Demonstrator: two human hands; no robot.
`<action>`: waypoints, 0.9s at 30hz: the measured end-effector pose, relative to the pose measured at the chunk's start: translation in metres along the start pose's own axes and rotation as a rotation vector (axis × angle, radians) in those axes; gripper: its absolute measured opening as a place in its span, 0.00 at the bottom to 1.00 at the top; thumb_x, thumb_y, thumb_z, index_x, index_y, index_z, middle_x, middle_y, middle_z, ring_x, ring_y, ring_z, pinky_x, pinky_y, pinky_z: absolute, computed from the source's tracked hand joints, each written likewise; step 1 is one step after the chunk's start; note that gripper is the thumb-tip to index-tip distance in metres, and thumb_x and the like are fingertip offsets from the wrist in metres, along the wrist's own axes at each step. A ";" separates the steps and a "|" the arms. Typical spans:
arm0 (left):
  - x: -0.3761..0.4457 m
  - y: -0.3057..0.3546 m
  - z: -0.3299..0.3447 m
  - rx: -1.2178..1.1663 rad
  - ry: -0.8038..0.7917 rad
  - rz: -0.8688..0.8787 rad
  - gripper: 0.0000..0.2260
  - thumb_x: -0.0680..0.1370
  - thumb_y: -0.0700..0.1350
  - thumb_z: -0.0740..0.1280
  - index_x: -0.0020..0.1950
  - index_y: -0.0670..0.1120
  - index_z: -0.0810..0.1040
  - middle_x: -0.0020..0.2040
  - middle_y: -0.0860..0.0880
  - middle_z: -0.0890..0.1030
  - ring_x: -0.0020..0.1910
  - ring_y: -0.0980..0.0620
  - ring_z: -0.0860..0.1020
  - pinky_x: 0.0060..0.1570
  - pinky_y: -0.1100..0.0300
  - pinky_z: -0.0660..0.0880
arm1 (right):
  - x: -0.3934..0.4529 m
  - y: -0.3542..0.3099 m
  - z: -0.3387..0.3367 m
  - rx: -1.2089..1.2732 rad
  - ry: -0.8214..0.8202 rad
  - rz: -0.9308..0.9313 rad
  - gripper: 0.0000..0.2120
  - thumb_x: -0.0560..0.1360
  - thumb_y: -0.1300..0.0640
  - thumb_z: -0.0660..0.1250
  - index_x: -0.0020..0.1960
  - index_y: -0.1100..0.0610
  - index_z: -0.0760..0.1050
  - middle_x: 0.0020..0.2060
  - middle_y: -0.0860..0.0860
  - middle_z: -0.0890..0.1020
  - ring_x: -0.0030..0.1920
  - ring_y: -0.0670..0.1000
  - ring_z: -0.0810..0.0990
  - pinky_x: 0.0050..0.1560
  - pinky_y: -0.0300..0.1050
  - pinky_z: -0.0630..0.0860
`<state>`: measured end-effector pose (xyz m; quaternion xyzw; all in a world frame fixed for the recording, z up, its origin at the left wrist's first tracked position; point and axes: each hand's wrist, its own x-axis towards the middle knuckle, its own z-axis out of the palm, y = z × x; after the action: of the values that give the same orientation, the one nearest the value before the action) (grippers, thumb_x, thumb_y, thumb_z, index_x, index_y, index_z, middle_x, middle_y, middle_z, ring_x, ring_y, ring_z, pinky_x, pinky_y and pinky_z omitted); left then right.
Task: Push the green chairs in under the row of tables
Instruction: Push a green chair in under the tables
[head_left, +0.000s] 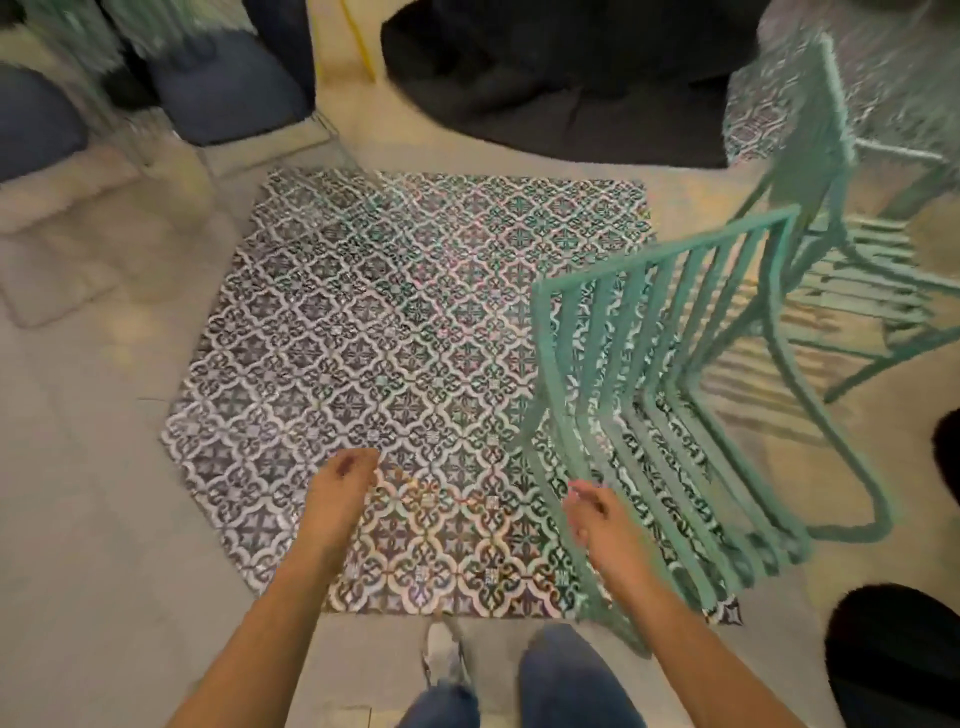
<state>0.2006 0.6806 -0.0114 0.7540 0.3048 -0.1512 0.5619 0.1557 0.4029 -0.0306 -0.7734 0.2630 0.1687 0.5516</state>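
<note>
A table with a green-and-white patterned mosaic top (395, 332) fills the middle of the view, seen from above. A green slatted metal chair (665, 322) stands at its right side, and its slats overlap the table's right edge. Behind it a second green chair (862, 291) sits beside another patterned table (779, 109) at the top right. My left hand (340, 486) hovers over the table's near edge, loosely curled and holding nothing. My right hand (592, 512) is just left of the nearer chair's slats, empty, and I cannot tell whether it touches them. The picture is motion-blurred.
Dark blue cushions (223, 88) on frames stand at the top left. A large black cushion (561, 83) lies beyond the table, and black shapes (893, 649) sit at the lower right. My jeans and a white shoe (441, 654) show at the bottom on the pale floor.
</note>
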 end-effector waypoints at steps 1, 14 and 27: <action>0.015 0.015 -0.010 -0.048 -0.002 -0.009 0.08 0.80 0.50 0.63 0.55 0.49 0.77 0.56 0.48 0.80 0.56 0.48 0.78 0.62 0.46 0.72 | 0.010 -0.019 0.008 0.039 0.012 -0.002 0.07 0.80 0.53 0.60 0.56 0.46 0.74 0.52 0.48 0.80 0.52 0.47 0.79 0.55 0.48 0.76; 0.233 0.233 -0.015 0.032 -0.095 0.162 0.07 0.79 0.49 0.64 0.50 0.48 0.80 0.49 0.49 0.84 0.51 0.49 0.82 0.59 0.47 0.75 | 0.237 -0.243 0.048 0.186 0.135 -0.181 0.09 0.80 0.53 0.60 0.55 0.52 0.76 0.47 0.47 0.82 0.46 0.46 0.81 0.48 0.40 0.78; 0.437 0.447 0.147 0.292 -0.502 0.313 0.16 0.74 0.59 0.67 0.59 0.55 0.78 0.56 0.53 0.82 0.58 0.50 0.78 0.66 0.41 0.68 | 0.397 -0.304 -0.018 0.195 0.520 0.115 0.21 0.79 0.49 0.61 0.71 0.52 0.66 0.65 0.51 0.75 0.61 0.51 0.75 0.61 0.49 0.73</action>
<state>0.8349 0.5877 0.0291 0.8034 0.0123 -0.2863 0.5219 0.6552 0.3752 -0.0107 -0.7177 0.4541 -0.0307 0.5270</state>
